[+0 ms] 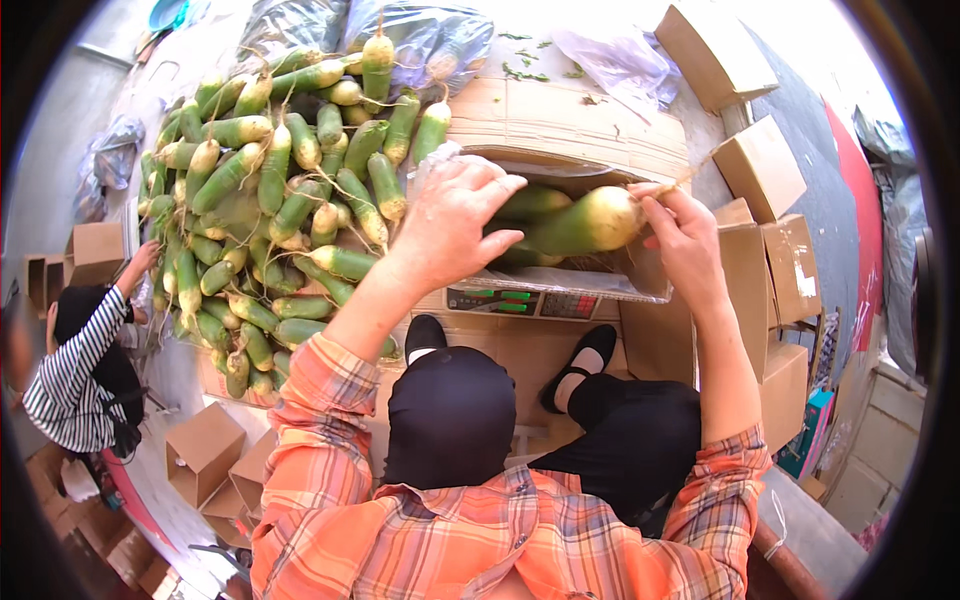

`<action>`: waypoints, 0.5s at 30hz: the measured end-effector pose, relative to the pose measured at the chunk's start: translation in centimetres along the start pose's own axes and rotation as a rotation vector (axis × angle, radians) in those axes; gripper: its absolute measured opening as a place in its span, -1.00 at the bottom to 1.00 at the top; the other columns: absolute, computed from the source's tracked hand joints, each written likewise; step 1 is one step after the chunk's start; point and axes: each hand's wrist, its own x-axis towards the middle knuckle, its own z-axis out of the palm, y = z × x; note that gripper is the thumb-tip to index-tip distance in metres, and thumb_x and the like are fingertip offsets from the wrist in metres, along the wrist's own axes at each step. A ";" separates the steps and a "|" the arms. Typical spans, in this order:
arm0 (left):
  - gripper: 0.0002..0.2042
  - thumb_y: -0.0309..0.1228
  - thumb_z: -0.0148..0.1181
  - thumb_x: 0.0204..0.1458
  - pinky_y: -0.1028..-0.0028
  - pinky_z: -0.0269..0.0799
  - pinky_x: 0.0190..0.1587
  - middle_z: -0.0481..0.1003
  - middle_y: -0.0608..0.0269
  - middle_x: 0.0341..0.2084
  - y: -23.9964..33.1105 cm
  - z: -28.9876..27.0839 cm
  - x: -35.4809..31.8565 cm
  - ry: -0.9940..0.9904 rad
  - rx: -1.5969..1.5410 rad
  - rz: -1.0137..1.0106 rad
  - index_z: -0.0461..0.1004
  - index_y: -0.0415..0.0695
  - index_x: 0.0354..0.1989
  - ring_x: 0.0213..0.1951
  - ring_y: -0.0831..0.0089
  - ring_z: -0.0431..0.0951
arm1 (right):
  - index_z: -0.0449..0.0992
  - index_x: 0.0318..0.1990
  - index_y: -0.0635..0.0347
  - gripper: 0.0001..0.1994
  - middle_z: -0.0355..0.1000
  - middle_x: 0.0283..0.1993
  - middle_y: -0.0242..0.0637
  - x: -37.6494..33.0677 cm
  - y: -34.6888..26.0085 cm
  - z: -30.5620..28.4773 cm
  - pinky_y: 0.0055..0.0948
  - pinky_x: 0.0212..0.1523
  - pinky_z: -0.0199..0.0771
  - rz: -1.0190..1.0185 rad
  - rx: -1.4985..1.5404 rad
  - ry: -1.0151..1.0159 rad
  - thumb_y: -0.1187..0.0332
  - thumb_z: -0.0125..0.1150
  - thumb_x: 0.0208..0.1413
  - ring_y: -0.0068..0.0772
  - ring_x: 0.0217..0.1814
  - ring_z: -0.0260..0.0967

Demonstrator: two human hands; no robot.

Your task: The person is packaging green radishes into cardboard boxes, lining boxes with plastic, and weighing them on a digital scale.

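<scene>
My right hand (682, 228) pinches the thin root end of a large green radish (588, 224), which has a pale yellowish tip. The radish lies tilted in an open cardboard box (590, 284) in front of me. Beside it in the box another green radish (530, 203) shows in part. My left hand (452, 218) hovers over the box's left end, thumb spread away from the bent fingers. Something white and crumpled (438, 158) shows at its fingertips; whether they touch it I cannot tell. Under the box, a scale (522, 302) with green displays and a keypad is partly covered.
A big heap of green radishes (285, 200) lies to my left. Plastic bags (425, 35) lie beyond it. Cardboard boxes (758, 170) stand at the right, others (205, 440) at lower left. A person in a striped top (75, 385) reaches toward the heap's left side.
</scene>
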 end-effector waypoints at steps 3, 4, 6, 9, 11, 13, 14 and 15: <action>-0.60 -0.31 0.31 -0.24 0.27 0.23 0.02 0.43 0.23 -0.27 0.3 1.3 -0.1 0.056 0.052 0.013 0.47 -0.11 -0.15 -0.09 0.24 0.38 | 0.54 -0.28 0.19 -0.87 0.49 -0.30 -0.22 0.0 0.4 -0.5 -0.44 -0.36 0.41 -0.376 -0.355 0.045 0.41 0.10 0.06 -0.27 -0.35 0.45; -0.63 -0.31 0.32 -0.24 0.27 0.23 0.02 0.43 0.25 -0.28 0.5 1.3 -0.1 0.066 0.048 -0.005 0.49 -0.11 -0.19 -0.11 0.26 0.39 | 0.51 -0.34 0.20 -0.89 0.46 -0.30 -0.20 -0.1 0.2 -0.1 -0.33 -0.29 0.39 -0.382 -0.410 0.041 0.39 0.11 0.04 -0.10 -0.32 0.40; -0.65 -0.32 0.31 -0.24 0.28 0.24 0.00 0.44 0.26 -0.30 0.2 1.4 -0.2 0.103 0.032 0.008 0.50 -0.11 -0.21 -0.13 0.26 0.39 | 0.50 -0.39 0.19 -0.90 0.45 -0.31 -0.23 -0.2 0.2 0.7 -0.30 -0.29 0.39 -0.390 -0.559 -0.018 0.37 0.12 0.03 -0.11 -0.31 0.40; -0.68 -0.33 0.31 -0.24 0.28 0.24 0.00 0.44 0.27 -0.32 0.3 1.4 -0.3 0.109 0.021 0.001 0.50 -0.12 -0.24 -0.14 0.26 0.40 | 0.47 -0.53 0.16 -0.88 0.43 -0.36 -0.28 0.7 2.1 2.1 -0.25 -0.26 0.41 -0.476 -0.853 -0.135 0.35 0.15 -0.07 -0.16 -0.30 0.38; -0.69 -0.34 0.30 -0.24 0.28 0.24 -0.01 0.45 0.27 -0.33 0.3 1.5 -0.4 0.107 0.010 -0.001 0.50 -0.13 -0.26 -0.14 0.27 0.40 | 0.52 -0.52 0.17 -0.89 0.42 -0.41 -0.22 1.0 3.8 2.4 -0.21 -0.27 0.42 -0.415 -0.909 -0.270 0.34 0.20 -0.14 -0.13 -0.28 0.39; -0.72 -0.30 0.29 -0.24 0.28 0.19 0.05 0.44 0.26 -0.32 0.1 1.6 -0.5 0.081 0.029 0.007 0.50 -0.10 -0.32 -0.09 0.28 0.38 | 0.49 -0.60 0.20 -0.89 0.44 -0.43 -0.20 0.9 4.5 2.9 -0.21 -0.30 0.45 -0.312 -0.992 -0.351 0.36 0.24 -0.22 -0.11 -0.35 0.43; -0.73 -0.30 0.29 -0.24 0.29 0.19 0.05 0.44 0.25 -0.32 0.2 1.7 -0.6 0.085 0.007 0.006 0.49 -0.11 -0.33 -0.09 0.28 0.38 | 0.50 -0.59 0.19 -0.89 0.44 -0.42 -0.19 0.8 4.6 3.0 -0.20 -0.30 0.45 -0.315 -1.006 -0.357 0.36 0.24 -0.22 -0.10 -0.36 0.43; -0.73 -0.30 0.29 -0.24 0.29 0.19 0.05 0.44 0.25 -0.32 0.2 1.7 -0.5 0.089 0.009 0.003 0.49 -0.11 -0.33 -0.09 0.28 0.38 | 0.51 -0.58 0.19 -0.89 0.44 -0.42 -0.18 0.9 4.7 3.0 -0.20 -0.29 0.45 -0.316 -1.021 -0.362 0.36 0.24 -0.22 -0.09 -0.36 0.43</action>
